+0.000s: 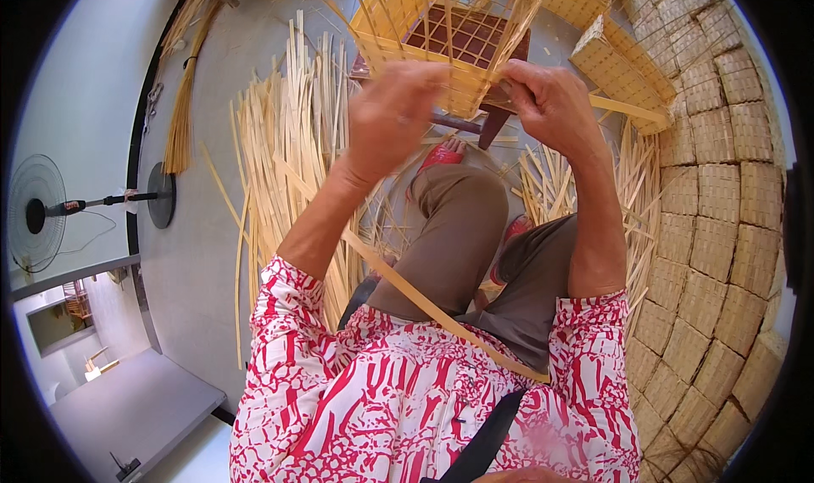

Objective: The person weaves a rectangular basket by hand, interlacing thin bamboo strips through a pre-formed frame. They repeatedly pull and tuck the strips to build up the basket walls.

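Observation:
A partly woven yellow basket (462, 74) of bamboo-like strips stands in front of me, with loose upright strips rising from its walls. At its near left side is my left hand (394, 114), blurred, its fingers curled and whatever they may hold hidden. My right hand (555, 110) is closed at the basket's near right corner, thumb and forefinger bent together; what lies between them is too small to make out. One long pale strip (424, 303) runs slantwise across my lap and behind my left forearm.
The basket rests on a dark red stool (489, 125). Loose strips (292, 127) cover the floor on both sides of my legs. Stacked woven baskets (712, 203) line the right. Another yellow woven piece (623, 67) lies beyond my right hand. At left are a fan (38, 216) and a broom (182, 101).

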The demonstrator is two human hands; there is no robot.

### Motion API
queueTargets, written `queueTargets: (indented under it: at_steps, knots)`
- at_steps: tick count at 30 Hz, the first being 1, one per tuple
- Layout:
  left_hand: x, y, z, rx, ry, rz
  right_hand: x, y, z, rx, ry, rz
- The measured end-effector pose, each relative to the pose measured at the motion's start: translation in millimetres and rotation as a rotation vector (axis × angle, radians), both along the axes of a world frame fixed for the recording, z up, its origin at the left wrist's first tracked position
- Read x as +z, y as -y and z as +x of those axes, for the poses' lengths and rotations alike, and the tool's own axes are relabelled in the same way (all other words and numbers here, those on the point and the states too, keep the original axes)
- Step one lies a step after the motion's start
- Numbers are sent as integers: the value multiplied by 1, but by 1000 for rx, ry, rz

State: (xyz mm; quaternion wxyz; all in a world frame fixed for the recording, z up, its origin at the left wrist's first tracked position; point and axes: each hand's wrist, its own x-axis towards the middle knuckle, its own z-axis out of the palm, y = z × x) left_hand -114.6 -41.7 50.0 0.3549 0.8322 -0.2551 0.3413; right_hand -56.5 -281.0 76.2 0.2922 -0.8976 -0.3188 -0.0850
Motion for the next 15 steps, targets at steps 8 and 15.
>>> queueTargets:
  at_steps: [8,15]
  knots:
    - [11,35,34,43,-318,312,-11,-9,7,46,124,69]
    - [16,37,37,2,-324,269,-8,-8,6,25,315,-5]
